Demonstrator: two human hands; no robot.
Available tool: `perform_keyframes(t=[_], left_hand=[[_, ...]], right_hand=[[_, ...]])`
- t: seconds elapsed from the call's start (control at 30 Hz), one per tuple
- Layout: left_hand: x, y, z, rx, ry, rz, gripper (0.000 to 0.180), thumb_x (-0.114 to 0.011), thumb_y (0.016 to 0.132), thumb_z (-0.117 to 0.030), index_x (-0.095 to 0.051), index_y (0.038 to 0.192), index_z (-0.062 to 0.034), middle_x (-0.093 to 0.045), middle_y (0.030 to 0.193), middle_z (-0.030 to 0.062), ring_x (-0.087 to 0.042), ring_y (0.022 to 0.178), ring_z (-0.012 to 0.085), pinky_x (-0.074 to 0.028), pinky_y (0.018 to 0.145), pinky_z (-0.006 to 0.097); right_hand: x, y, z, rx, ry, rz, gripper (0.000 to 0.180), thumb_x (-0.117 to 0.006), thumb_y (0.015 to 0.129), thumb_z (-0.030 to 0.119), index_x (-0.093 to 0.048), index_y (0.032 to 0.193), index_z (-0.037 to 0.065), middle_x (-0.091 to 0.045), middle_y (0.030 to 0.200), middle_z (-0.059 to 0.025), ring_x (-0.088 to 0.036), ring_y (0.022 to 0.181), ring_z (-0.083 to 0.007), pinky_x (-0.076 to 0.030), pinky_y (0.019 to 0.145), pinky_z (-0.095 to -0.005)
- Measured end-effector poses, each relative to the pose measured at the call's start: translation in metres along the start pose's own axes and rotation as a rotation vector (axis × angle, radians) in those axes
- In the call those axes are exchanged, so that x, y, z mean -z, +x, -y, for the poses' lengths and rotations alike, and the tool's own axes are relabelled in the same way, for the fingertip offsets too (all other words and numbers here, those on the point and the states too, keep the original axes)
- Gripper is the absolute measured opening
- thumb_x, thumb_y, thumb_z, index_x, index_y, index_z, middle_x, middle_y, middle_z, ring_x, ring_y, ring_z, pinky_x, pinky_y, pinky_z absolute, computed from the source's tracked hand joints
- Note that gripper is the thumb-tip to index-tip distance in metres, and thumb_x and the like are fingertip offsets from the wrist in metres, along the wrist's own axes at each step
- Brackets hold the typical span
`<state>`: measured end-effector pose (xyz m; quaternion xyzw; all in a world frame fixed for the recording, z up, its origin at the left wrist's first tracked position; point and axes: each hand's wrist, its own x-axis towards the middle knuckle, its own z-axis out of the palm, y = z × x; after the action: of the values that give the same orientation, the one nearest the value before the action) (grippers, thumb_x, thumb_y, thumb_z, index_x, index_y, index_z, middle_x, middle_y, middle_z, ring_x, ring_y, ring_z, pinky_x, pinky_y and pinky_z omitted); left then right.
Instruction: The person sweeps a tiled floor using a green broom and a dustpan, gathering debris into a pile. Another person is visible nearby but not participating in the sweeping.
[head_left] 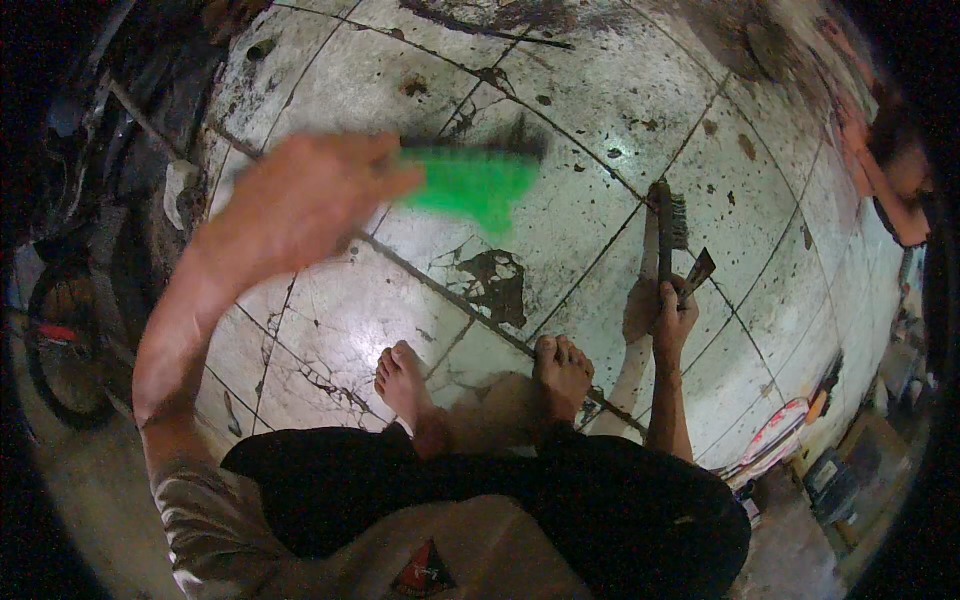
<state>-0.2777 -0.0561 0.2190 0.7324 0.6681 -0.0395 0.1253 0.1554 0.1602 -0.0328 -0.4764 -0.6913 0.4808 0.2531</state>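
Dark wheel [37, 350] far left; red-and-white rounded item [778, 430] lower right

The left arm [175, 360] curves forward and inward, its left hand [310, 200] blurred, with fingers [385, 180] curled in a grip. The right forearm [669, 410] points nearly straight ahead; the right hand [676, 315] is also closed, in sharper view.

There are two hands [325, 195], two bare feet [563, 372], one green brush [472, 180], one wire brush [665, 228], one scraper [699, 272]; at left, one wheel [40, 358].
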Motion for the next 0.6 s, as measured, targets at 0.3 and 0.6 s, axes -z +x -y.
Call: perform_keyframes(t=[0.3,0.6], left_hand=[[-0.096,-0.005,0.015,-0.039,-0.003,-0.135,0.017,-0.058,0.086,-0.009,-0.061,0.103,-0.0101,-0.063,0.094,0.0129,-0.067,0.091,0.0334,-0.056,0.076,0.043],[-0.036,-0.022,-0.038,-0.206,-0.284,0.126,0.032,-0.066,0.082,-0.009,-0.064,0.113,-0.0153,-0.064,0.098,0.0076,-0.067,0.09,0.03,-0.057,0.073,0.043]], right_hand=[[-0.004,0.0,-0.004,-0.075,-0.011,0.026,0.035,-0.065,0.095,0.028,-0.069,0.107,-0.004,-0.071,0.089,-0.0085,-0.063,0.081,-0.0174,-0.05,0.076,-0.0334],[-0.004,-0.014,0.007,-0.142,0.05,0.119,0.03,-0.064,0.095,0.023,-0.068,0.109,-0.003,-0.066,0.084,-0.0048,-0.058,0.073,-0.0124,-0.046,0.067,-0.0296]])
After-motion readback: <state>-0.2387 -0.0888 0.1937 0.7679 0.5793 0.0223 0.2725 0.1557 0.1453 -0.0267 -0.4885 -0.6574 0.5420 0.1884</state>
